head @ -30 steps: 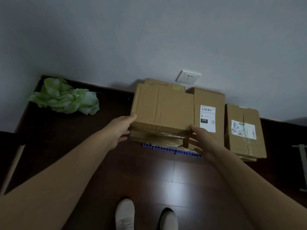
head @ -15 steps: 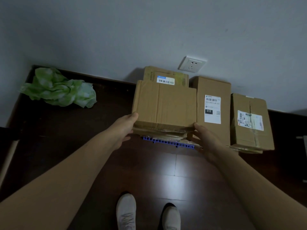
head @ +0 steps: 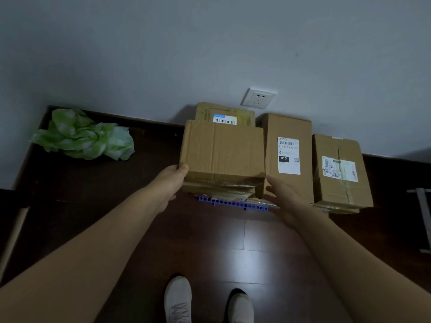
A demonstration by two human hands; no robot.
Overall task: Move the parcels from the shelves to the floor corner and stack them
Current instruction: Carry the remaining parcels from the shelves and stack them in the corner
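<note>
You can read "010" on the white label [head: 288, 155] of the tall box [head: 289, 127] below the wall socket [head: 258, 97], barcode sticker [head: 224, 119] on the back box [head: 245, 114] left of the socket, other print too small.

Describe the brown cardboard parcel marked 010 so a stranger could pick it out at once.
Find the white wall socket; brown cardboard parcels line the dark floor beneath it. The tall parcel just below and right of the socket is it. Only its white label bears a black 010 block; the left neighbour has a plain top, the right neighbour's label lacks one.
</note>
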